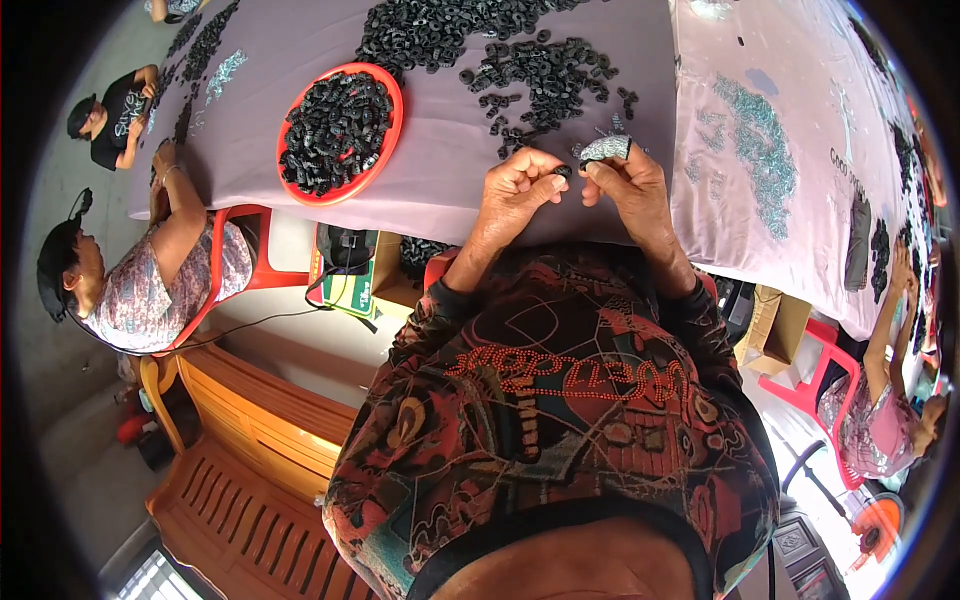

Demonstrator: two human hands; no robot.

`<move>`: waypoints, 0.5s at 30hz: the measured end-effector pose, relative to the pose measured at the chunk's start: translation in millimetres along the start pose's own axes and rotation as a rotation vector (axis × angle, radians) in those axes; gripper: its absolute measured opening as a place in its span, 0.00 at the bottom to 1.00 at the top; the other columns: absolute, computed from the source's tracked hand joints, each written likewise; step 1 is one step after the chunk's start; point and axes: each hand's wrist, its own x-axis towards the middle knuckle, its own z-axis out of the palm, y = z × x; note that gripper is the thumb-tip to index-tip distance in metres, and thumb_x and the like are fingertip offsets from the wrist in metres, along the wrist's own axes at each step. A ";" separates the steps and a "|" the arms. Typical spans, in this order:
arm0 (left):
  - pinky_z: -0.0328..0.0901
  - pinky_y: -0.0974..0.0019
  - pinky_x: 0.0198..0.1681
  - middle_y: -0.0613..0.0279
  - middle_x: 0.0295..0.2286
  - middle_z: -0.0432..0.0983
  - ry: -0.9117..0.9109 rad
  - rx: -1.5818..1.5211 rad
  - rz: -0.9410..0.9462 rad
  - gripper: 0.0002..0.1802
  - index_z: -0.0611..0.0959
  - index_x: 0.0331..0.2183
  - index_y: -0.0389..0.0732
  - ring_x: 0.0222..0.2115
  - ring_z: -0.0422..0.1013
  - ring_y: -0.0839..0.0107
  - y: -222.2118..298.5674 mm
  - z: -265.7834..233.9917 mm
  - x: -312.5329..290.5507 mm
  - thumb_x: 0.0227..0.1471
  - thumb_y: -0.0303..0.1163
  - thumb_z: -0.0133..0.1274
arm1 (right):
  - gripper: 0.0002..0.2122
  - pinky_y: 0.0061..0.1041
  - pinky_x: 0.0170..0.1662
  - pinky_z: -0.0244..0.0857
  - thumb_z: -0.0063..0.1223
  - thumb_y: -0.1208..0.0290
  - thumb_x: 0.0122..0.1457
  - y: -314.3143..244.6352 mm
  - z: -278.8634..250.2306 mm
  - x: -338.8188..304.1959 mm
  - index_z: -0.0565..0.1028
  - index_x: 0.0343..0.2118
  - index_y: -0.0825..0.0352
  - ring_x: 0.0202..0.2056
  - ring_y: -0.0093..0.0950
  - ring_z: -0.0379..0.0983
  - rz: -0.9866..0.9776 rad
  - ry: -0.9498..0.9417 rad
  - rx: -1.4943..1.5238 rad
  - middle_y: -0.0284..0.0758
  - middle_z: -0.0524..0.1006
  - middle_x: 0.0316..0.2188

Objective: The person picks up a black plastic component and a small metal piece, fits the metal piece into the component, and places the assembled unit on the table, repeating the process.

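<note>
Shirt: a dark patterned shirt fills the near middle, both sleeves running up to the tabletop edge.
Left hand: the left hand is curled, thumb and fingers pressed together, pinching a small black ring at its tip.
Right hand: the right hand meets the ring from the right, fingertips closed toward it; a clutch of small grey pieces sits on top of its fingers.
Ring: held between the two hands, just above the near edge of the tabletop.
Tabletop: a mauve cloth covers it.
Loose rings: a scatter of black rings lies just beyond the hands, reaching to the far edge.
Tray: a round red tray, heaped with black rings, sits left of the hands.
Silver heap: a pile of silver bits lies on the right.
Others: a seated person works at the left end on a red chair; another sits farther off.
</note>
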 end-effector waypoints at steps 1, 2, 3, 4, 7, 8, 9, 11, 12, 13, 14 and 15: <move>0.68 0.75 0.29 0.63 0.26 0.73 0.000 -0.016 -0.009 0.06 0.75 0.33 0.34 0.27 0.70 0.78 -0.1 0.4 -0.2 0.48 0.20 0.51 | 0.03 0.16 0.23 0.64 0.50 0.79 0.53 0.2 0.5 0.5 0.71 0.31 0.69 0.20 0.16 0.68 0.001 -0.001 0.024 0.30 0.72 0.22; 0.67 0.75 0.29 0.63 0.26 0.73 -0.002 -0.022 -0.011 0.06 0.75 0.33 0.34 0.27 0.70 0.78 -0.1 0.8 0.0 0.48 0.20 0.51 | 0.03 0.16 0.23 0.64 0.50 0.79 0.53 0.3 0.8 1.1 0.71 0.31 0.69 0.20 0.16 0.67 0.007 0.002 0.045 0.29 0.72 0.21; 0.67 0.75 0.28 0.63 0.26 0.73 -0.004 -0.028 -0.014 0.06 0.75 0.33 0.34 0.27 0.70 0.78 -0.4 1.5 0.0 0.48 0.20 0.51 | 0.03 0.16 0.23 0.64 0.50 0.79 0.53 0.4 1.1 1.2 0.71 0.31 0.69 0.20 0.16 0.67 0.007 -0.013 0.068 0.29 0.71 0.21; 0.67 0.76 0.28 0.63 0.26 0.73 -0.005 -0.033 -0.017 0.06 0.75 0.32 0.33 0.27 0.70 0.78 -0.8 2.3 -0.2 0.48 0.20 0.51 | 0.02 0.16 0.23 0.63 0.50 0.79 0.53 0.6 1.4 1.1 0.71 0.31 0.69 0.20 0.16 0.66 0.011 -0.023 0.088 0.29 0.71 0.21; 0.62 0.79 0.25 0.64 0.23 0.73 0.011 -0.049 -0.013 0.04 0.76 0.30 0.35 0.22 0.67 0.82 -2.8 4.8 -1.5 0.48 0.22 0.51 | 0.02 0.16 0.22 0.63 0.49 0.78 0.54 2.2 3.6 0.3 0.71 0.30 0.69 0.19 0.16 0.66 0.015 -0.035 0.102 0.29 0.71 0.21; 0.62 0.79 0.25 0.64 0.23 0.73 0.009 -0.049 -0.013 0.04 0.76 0.30 0.35 0.21 0.67 0.82 -3.4 5.0 -1.7 0.48 0.22 0.51 | 0.02 0.16 0.22 0.63 0.49 0.78 0.54 2.7 4.2 -0.2 0.71 0.30 0.69 0.20 0.16 0.66 0.015 -0.035 0.098 0.29 0.71 0.21; 0.62 0.79 0.25 0.64 0.23 0.73 0.008 -0.052 -0.013 0.04 0.75 0.30 0.35 0.21 0.66 0.82 -3.8 4.9 -2.1 0.48 0.22 0.51 | 0.03 0.16 0.22 0.63 0.49 0.78 0.54 3.0 4.4 -0.8 0.71 0.31 0.68 0.20 0.16 0.66 0.033 -0.039 0.101 0.29 0.71 0.21; 0.63 0.78 0.26 0.64 0.24 0.73 0.000 -0.057 -0.016 0.04 0.76 0.31 0.34 0.23 0.67 0.81 -3.8 4.1 -3.1 0.48 0.22 0.51 | 0.05 0.17 0.23 0.62 0.48 0.77 0.54 3.3 5.0 -2.7 0.71 0.34 0.68 0.20 0.18 0.66 0.068 -0.043 0.110 0.29 0.71 0.22; 0.65 0.77 0.27 0.63 0.25 0.73 -0.009 -0.061 -0.016 0.04 0.76 0.31 0.34 0.24 0.68 0.80 -3.7 3.5 -3.0 0.48 0.21 0.51 | 0.05 0.17 0.23 0.62 0.48 0.77 0.54 3.2 5.0 -3.7 0.71 0.34 0.68 0.20 0.18 0.66 0.077 -0.041 0.114 0.29 0.71 0.21; 0.67 0.76 0.28 0.62 0.26 0.73 -0.013 -0.057 -0.025 0.05 0.76 0.31 0.34 0.26 0.70 0.79 -3.6 3.3 -2.9 0.48 0.21 0.51 | 0.05 0.17 0.23 0.61 0.48 0.77 0.54 3.0 4.9 -4.7 0.71 0.34 0.68 0.20 0.18 0.66 0.085 -0.039 0.117 0.29 0.71 0.21; 0.65 0.77 0.27 0.63 0.25 0.73 -0.003 -0.058 -0.012 0.04 0.76 0.31 0.34 0.24 0.68 0.80 -3.6 3.8 -2.9 0.48 0.21 0.51 | 0.04 0.17 0.23 0.61 0.48 0.77 0.55 2.7 5.1 -5.4 0.71 0.34 0.67 0.20 0.18 0.66 0.094 -0.037 0.124 0.29 0.71 0.21; 0.63 0.78 0.26 0.65 0.24 0.73 0.012 -0.051 -0.008 0.04 0.75 0.30 0.34 0.23 0.67 0.82 -3.7 4.6 -2.6 0.48 0.21 0.51 | 0.04 0.16 0.22 0.61 0.48 0.76 0.55 2.5 5.6 -5.9 0.71 0.33 0.67 0.20 0.18 0.66 0.091 -0.040 0.120 0.29 0.71 0.21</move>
